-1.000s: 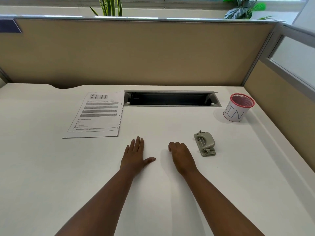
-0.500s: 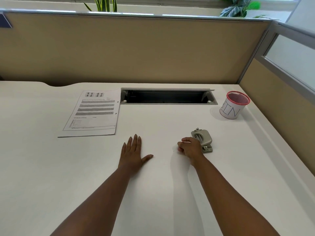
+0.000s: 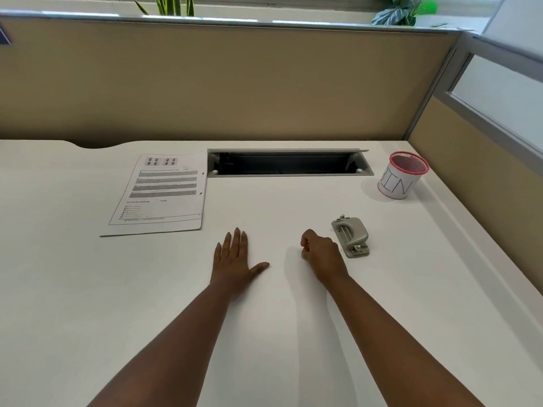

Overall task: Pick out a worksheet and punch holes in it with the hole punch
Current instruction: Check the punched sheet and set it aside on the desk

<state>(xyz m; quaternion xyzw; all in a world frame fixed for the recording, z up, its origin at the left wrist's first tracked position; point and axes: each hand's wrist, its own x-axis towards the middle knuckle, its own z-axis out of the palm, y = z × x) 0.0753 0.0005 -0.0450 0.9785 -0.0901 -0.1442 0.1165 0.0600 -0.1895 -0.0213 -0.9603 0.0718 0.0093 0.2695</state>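
One stack of white printed worksheets (image 3: pixel 160 193) lies flat on the white desk (image 3: pixel 88 289), to the left of the grey rectangular cable slot (image 3: pixel 289 163) and just touching that slot's left end; two small punched holes show along its right edge. Nearer the person than the slot, and below its left part, one left hand (image 3: pixel 233 261) rests palm-down on the desk — fingers straight, thumb spread, holding nothing; below the slot's right part, one right hand (image 3: pixel 321 254) hovers with fingers loosely curled, gripping nothing — just beside one grey metal hole punch (image 3: pixel 351 236), not touching it. Right of the slot stands one white paper-wrapped cup with a red mesh rim (image 3: pixel 401 176), lettered "BIN". Behind the slot a tan partition (image 3: pixel 235 83) rises; two green plants (image 3: pixel 170 4) show above it.
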